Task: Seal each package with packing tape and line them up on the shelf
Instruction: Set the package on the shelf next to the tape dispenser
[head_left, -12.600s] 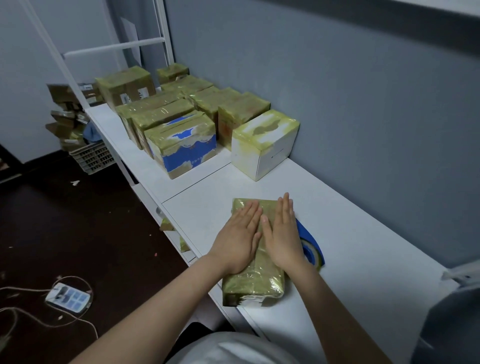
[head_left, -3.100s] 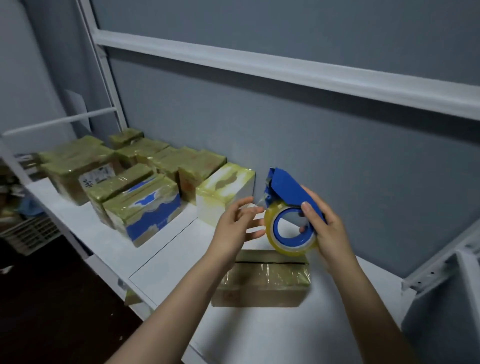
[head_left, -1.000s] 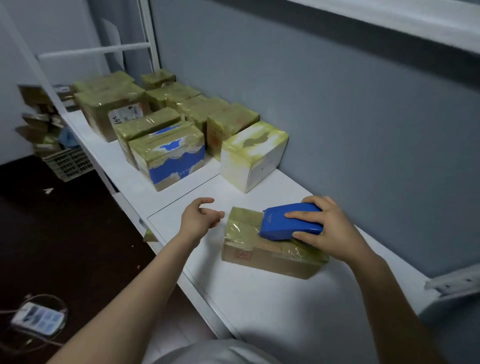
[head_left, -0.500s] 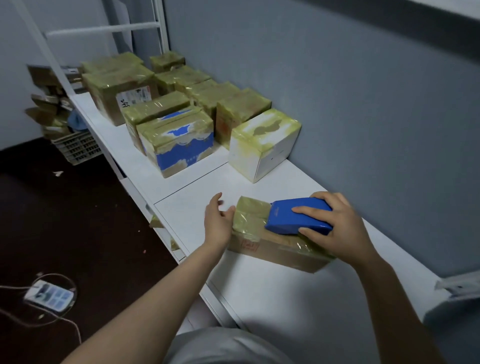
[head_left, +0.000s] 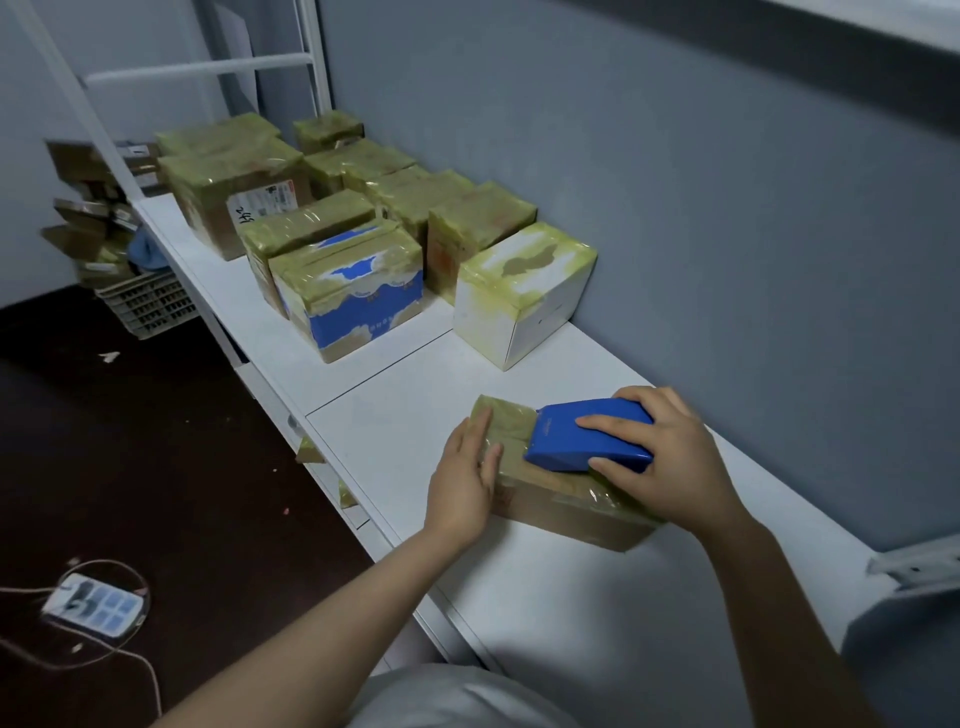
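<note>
Right hand (head_left: 670, 462) grips blue tape dispenser (head_left: 587, 434) atop package (head_left: 561, 499) near the shelf (head_left: 395, 415) front edge; left hand (head_left: 465, 480), fingers flat, steadies its end for taping.

One left hand (head_left: 462, 488), one right hand (head_left: 670, 467), one blue tape dispenser (head_left: 587, 434), at least ten taped packages (head_left: 524, 291); on the left floor (head_left: 171, 467), one crate (head_left: 145, 306), one power strip (head_left: 93, 605).

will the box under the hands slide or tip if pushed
It would probably slide, not tip: the box lies low and flat on the smooth shelf. Its glossy tape wrap likely makes it slippery; the left hand braces its end while the right hand presses the tape dispenser on top.
</note>
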